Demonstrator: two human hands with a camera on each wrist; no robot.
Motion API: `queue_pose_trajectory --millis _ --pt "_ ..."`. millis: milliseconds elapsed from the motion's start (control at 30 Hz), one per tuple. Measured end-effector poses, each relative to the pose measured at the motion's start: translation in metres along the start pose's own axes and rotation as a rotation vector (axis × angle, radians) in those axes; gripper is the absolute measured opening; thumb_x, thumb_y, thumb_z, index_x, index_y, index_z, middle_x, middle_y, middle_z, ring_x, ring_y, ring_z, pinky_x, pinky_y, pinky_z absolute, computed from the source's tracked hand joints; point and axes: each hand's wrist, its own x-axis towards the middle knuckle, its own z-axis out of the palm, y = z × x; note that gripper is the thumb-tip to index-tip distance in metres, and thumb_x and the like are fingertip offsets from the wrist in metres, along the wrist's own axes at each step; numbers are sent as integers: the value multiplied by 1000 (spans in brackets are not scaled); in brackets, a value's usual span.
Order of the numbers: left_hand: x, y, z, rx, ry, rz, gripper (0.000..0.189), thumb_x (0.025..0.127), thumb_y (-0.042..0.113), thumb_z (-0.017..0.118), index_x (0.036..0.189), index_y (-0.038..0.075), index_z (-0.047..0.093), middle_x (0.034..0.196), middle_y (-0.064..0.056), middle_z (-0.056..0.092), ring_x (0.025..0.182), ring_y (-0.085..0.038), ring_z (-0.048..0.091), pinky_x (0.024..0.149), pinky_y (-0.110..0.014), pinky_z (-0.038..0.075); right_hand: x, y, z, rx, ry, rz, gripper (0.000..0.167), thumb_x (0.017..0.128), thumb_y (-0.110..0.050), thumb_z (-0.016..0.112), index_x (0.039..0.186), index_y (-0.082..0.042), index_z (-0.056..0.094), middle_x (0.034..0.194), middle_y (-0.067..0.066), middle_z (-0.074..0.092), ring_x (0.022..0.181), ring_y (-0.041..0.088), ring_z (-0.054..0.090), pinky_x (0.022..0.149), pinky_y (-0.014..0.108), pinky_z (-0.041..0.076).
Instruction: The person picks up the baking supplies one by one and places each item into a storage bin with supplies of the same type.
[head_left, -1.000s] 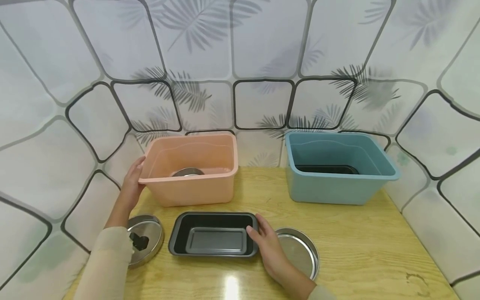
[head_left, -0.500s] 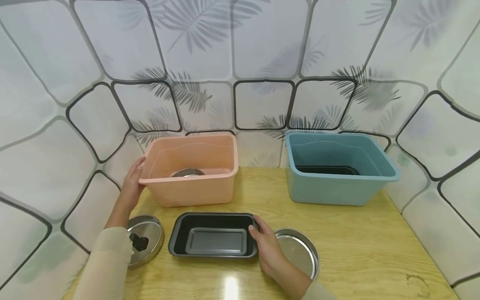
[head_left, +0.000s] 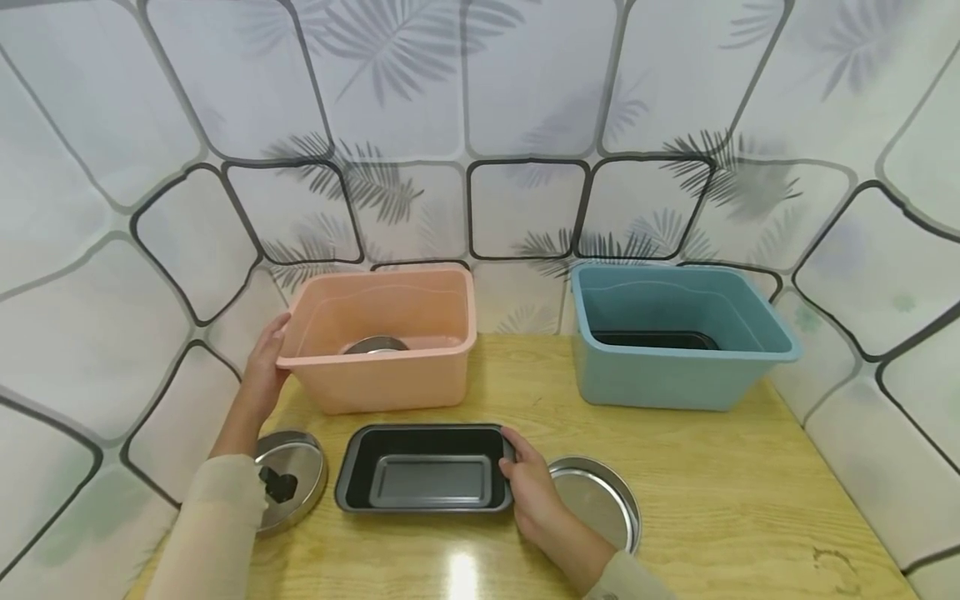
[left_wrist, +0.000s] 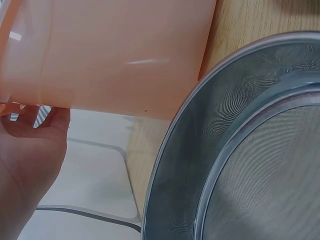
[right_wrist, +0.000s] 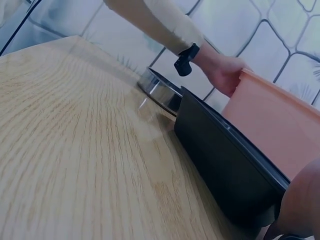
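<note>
My left hand [head_left: 261, 371] grips the left rim of a pink plastic bin [head_left: 382, 383]; in the left wrist view its fingers [left_wrist: 59, 122] reach up under that rim. A dark loaf pan [head_left: 431, 482] lies in front of the bin, and my right hand [head_left: 536, 496] holds its right end, thumb over the rim. From the right wrist, the long side of the pan [right_wrist: 220, 160] shows close over the tabletop. Beneath my left forearm sits a round metal sieve [left_wrist: 172, 170] with fine mesh. Beside my right wrist lies another round metal dish or sieve [head_left: 592, 508].
A blue plastic bin [head_left: 660, 379] stands at the back right, a dark pan [head_left: 652, 339] inside it. Within the pink bin shows a round metal rim [head_left: 378, 343]. Patterned cloth [head_left: 525, 208] walls the wooden table [head_left: 735, 475] at the back and sides.
The right hand has moved slightly left, its fingers drawn closer round the pan's end, and the pan has shifted a little left. The left hand stays on the pink bin.
</note>
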Motion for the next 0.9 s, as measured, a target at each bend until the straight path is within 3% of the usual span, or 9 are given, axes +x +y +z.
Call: queue_pose_trajectory --millis 200,500,900 --pt "0 -1 0 -7 -2 8 55 111 40 31 161 21 22 159 -12 26 138 -21 36 98 -16 42 2 3 2 7 10 -4 61 93 12 39 154 2 36 164 24 23 152 37 15 123 53 17" --pt "0 -3 1 -2 -2 16 56 110 41 31 161 21 22 159 -14 24 139 -23 34 98 -16 42 1 10 6 -15 31 14 56 102 3 39 157 -8 35 164 22 23 149 38 21 121 54 23" --pt "-1 -2 -1 19 -10 6 58 110 43 31 162 20 18 162 -12 22 141 -21 34 97 -14 42 3 15 8 48 21 25 54 106 -4 37 159 -12 30 166 20 17 151 37 15 123 55 19"
